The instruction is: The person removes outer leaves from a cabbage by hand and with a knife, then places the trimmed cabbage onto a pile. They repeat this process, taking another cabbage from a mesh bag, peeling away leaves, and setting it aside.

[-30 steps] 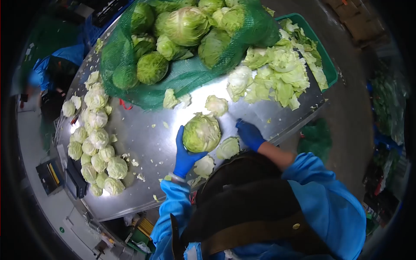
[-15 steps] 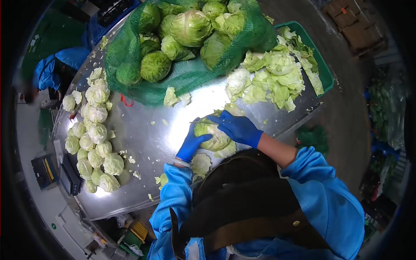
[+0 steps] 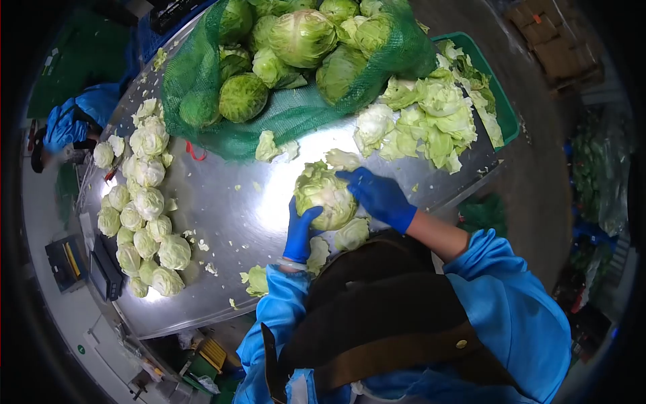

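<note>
Held cabbage: kept between the two hands over the near part of the metal table, in front of the dark apron; whether its underside is rested on the metal cannot be told.
Left hand: gloved in blue and curved around the left and near side of the cabbage, which is gripped by it – the thumb is laid across the near face.
Right hand: also gloved, its fingers set against the upper right side of the cabbage; whether anything is pinched in them cannot be told.
Loose leaves: one pale leaf is seen just beyond the cabbage, another leaf on its near right.
Leaf pile: heaped at the table's right end, beside a green bin in which more leaves are held.
Net bag: laid open at the far side – whole cabbages are contained in it.
Pale heads: clustered along the table's left side.
Co-worker: seen bent over, blue-sleeved, beyond the left end.
</note>
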`<action>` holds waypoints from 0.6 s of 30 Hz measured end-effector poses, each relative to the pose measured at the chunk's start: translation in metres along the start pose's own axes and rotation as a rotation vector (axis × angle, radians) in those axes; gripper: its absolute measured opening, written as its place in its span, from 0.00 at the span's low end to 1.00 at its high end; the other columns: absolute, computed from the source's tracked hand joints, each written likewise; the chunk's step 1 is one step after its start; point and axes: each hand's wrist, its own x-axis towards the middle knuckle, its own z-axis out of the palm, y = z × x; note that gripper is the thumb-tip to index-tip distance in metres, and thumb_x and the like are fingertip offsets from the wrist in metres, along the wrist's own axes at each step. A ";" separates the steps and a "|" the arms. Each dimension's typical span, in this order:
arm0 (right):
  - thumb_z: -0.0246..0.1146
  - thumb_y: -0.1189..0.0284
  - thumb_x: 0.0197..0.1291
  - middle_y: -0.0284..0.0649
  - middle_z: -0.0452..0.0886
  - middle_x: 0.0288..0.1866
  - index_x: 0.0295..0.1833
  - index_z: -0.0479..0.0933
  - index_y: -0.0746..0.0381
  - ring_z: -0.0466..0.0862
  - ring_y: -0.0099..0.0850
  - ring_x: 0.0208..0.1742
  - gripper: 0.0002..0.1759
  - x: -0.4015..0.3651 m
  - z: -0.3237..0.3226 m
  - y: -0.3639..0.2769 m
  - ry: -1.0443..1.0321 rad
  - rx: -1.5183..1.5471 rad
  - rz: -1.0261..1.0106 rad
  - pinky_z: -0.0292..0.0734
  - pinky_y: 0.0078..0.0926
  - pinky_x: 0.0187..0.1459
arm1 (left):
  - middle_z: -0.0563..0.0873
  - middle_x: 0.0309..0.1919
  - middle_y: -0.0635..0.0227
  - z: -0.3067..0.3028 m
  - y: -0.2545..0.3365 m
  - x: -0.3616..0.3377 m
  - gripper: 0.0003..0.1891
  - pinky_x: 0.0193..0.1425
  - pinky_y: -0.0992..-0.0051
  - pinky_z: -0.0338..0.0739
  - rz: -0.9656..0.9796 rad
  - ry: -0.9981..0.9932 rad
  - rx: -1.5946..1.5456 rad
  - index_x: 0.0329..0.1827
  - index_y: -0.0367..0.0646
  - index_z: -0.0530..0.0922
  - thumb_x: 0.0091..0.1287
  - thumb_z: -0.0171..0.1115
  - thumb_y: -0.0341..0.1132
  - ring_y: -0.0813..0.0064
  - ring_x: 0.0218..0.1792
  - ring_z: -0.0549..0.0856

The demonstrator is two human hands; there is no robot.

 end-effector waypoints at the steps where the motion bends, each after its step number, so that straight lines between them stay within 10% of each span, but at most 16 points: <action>1: 0.53 0.65 0.70 0.42 0.77 0.52 0.67 0.74 0.49 0.84 0.43 0.44 0.21 -0.004 0.007 0.000 -0.052 -0.101 -0.008 0.79 0.40 0.44 | 0.74 0.61 0.58 -0.001 -0.009 0.006 0.44 0.62 0.68 0.76 0.050 0.024 0.074 0.74 0.39 0.56 0.55 0.72 0.31 0.64 0.61 0.76; 18: 0.58 0.56 0.67 0.49 0.82 0.45 0.58 0.78 0.58 0.84 0.44 0.44 0.21 0.045 0.061 0.112 -0.056 -0.093 0.097 0.78 0.41 0.44 | 0.70 0.65 0.56 -0.007 -0.056 0.016 0.47 0.65 0.69 0.73 0.414 0.096 0.273 0.76 0.36 0.54 0.54 0.74 0.32 0.63 0.64 0.73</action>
